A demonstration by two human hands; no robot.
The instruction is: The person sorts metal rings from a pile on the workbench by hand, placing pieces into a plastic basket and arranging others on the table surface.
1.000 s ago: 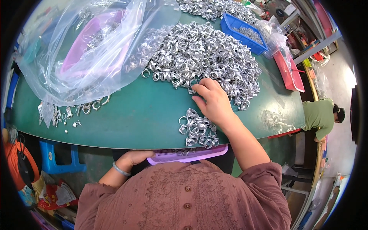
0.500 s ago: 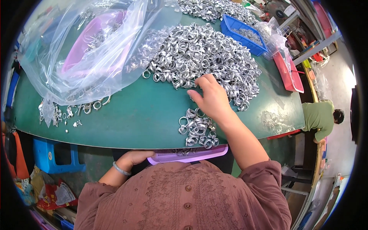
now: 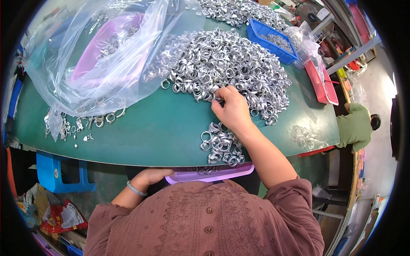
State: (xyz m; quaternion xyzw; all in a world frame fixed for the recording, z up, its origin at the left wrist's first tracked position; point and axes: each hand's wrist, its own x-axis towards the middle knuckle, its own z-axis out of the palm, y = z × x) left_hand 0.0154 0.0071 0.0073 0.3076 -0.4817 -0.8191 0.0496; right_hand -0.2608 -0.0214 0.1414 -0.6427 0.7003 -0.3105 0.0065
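Note:
A large heap of silver metal rings (image 3: pixel 235 59) covers the middle of the green table (image 3: pixel 162 132). At the heap's near edge my right hand (image 3: pixel 232 112) is closed in a pinch, thumb and index finger on a ring whose outline is partly hidden. Below that hand, a smaller group of rings (image 3: pixel 222 147) lies by the table's front edge. My left hand (image 3: pixel 154 175) grips the left end of a purple plastic basket (image 3: pixel 232 173) under the edge. Some rings show inside the basket; my left fingertips are hidden.
Clear plastic sheeting (image 3: pixel 128 91) drapes over a pink tub (image 3: pixel 92 55) at left, with loose metal pieces (image 3: pixel 87 137) nearby. A blue tray (image 3: pixel 273 42) and red bin (image 3: pixel 320 83) stand at right. Beyond is a person in green (image 3: pixel 355 126); a blue stool (image 3: pixel 64 175) sits below.
My right thumb and fingers have drawn together at the heap's near edge. My left hand stays on the basket. The person in green has shifted an arm.

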